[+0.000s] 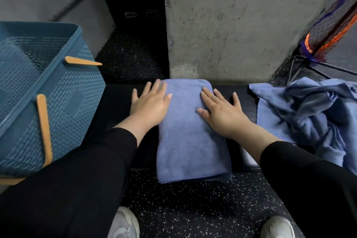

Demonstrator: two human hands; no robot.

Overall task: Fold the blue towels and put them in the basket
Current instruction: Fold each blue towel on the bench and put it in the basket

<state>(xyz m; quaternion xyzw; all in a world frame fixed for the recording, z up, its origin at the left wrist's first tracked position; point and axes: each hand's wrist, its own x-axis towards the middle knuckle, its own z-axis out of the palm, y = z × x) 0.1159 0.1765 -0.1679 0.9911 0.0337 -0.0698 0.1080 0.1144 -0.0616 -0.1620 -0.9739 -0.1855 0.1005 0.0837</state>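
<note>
Folded towel's (190, 131) near edge overhanging bench (116, 98)

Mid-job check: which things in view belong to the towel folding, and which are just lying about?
Job: folded towel under left hand and right hand; heap of unfolded towels; blue basket.
Lying about: black plyo box; netted stand.
</note>
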